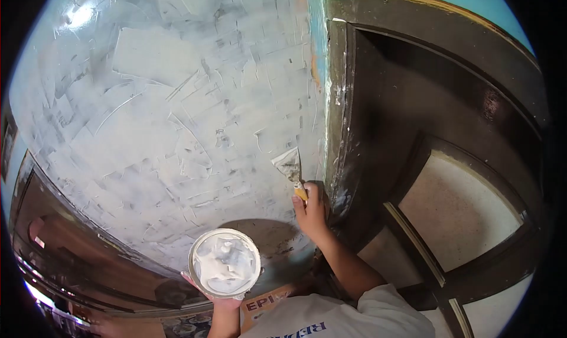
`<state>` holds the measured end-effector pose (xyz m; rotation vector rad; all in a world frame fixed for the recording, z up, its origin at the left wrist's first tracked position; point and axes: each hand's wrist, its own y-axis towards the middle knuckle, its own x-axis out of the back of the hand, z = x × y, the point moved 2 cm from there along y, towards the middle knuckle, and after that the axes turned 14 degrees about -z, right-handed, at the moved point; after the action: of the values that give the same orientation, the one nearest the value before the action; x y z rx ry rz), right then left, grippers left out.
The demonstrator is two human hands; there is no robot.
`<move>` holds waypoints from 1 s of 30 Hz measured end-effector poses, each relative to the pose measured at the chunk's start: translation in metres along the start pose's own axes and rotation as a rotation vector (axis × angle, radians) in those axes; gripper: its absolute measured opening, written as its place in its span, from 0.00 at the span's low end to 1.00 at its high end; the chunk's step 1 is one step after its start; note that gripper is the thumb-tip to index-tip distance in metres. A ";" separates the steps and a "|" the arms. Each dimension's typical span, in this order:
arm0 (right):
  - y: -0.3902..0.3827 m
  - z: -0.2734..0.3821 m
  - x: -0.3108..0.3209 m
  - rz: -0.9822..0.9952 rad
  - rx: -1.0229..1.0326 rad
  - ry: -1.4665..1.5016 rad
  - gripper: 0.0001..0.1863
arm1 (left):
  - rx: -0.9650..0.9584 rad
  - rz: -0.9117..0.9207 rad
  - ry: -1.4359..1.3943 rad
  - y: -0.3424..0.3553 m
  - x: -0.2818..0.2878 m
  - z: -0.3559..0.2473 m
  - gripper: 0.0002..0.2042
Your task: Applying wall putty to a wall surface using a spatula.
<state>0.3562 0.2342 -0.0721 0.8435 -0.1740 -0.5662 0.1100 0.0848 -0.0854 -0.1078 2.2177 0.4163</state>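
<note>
Left of the door frame (338,101), a putty knife (290,168) is gripped in the right hand (312,211), blade toward the wall (147,131), while farther left a tub (192,261) is cupped from below by the left hand (224,304), apparently so its paste (224,270) is within reach.

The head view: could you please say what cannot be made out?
Head view: most fingers of the left grip, behind the tub.
Head view: handle end of the scraper, covered by the right grip.
Head view: bottom of the dark door, cut off by the lower edge.
</note>
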 end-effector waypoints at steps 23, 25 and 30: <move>-0.005 0.054 0.028 0.409 0.080 0.252 0.19 | 0.071 0.012 -0.099 -0.009 -0.027 -0.009 0.45; 0.000 0.070 0.029 0.549 0.161 0.281 0.17 | 0.011 -0.087 0.085 -0.011 -0.023 -0.012 0.46; 0.019 0.081 0.024 0.742 0.102 0.205 0.11 | -0.055 -0.356 0.161 -0.015 -0.018 -0.015 0.50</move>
<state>0.3541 0.1779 -0.0060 0.8585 -0.3099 0.2254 0.1133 0.0648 -0.0664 -0.5745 2.2830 0.2779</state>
